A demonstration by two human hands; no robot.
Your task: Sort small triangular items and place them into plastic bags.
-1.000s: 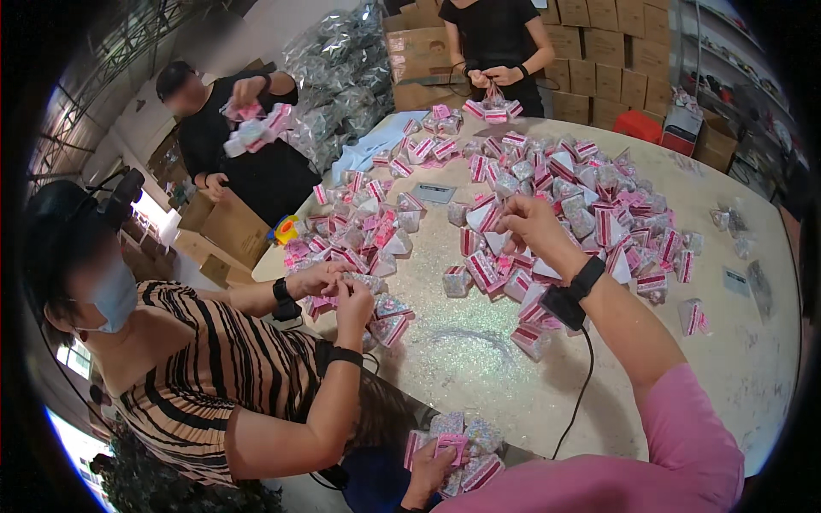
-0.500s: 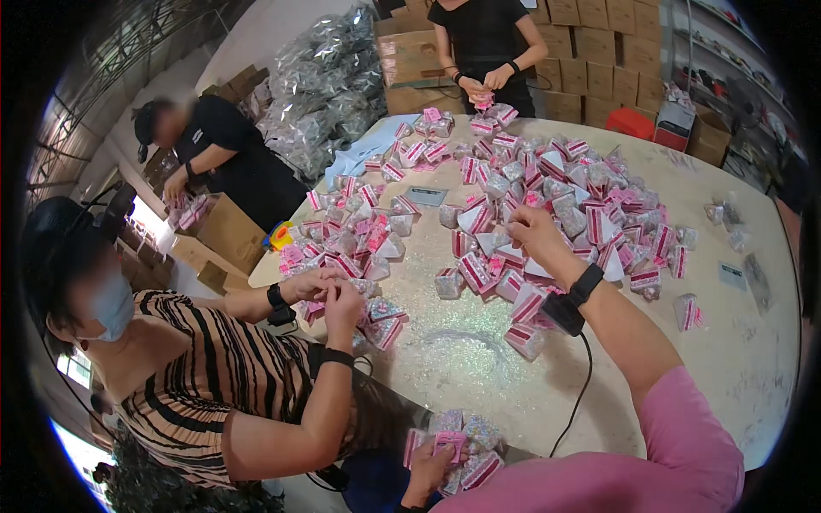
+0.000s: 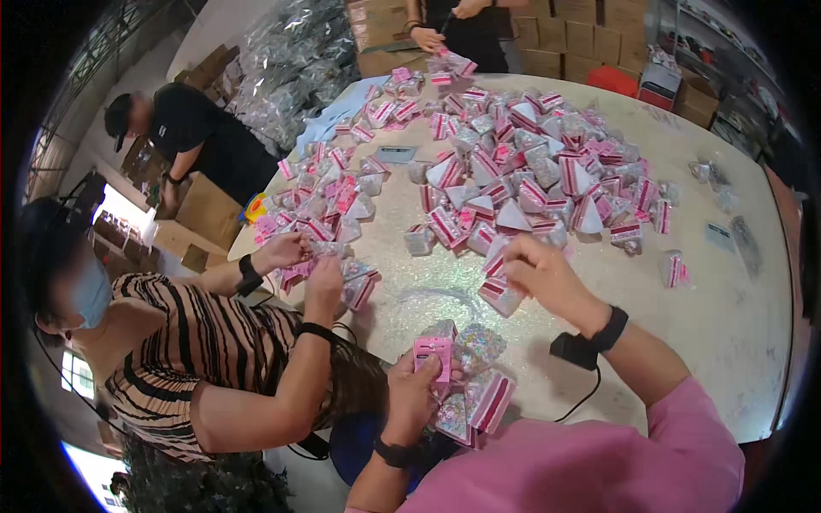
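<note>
My left hand (image 3: pixel 415 385) is closed around a bunch of clear, wedge-shaped packets (image 3: pixel 492 402) filled with pale, glittery bits and striped pink and white. Its thumb presses on a pink tag (image 3: pixel 432 352) at the top of the bunch. Over the near edge of a big heap of similar packets (image 3: pixel 530 192), my right hand (image 3: pixel 552 278) has its fingers curled together. A striped packet (image 3: pixel 499 297) lies right beside those fingertips. Whatever the right fingers hold, if anything, is hidden.
A round-cornered pale table (image 3: pixel 693 342) bears the heaps. At left, a person in a striped top (image 3: pixel 231 368) handles packets from a smaller heap (image 3: pixel 321 201). Two people in black are farther back, one at a cardboard box (image 3: pixel 205 214). A cable (image 3: pixel 586 402) hangs from my right wrist's device.
My left hand has risen with its bunch of packets from the table's lower edge. My right hand has drawn back toward me from the heap. The whole view has shifted.
</note>
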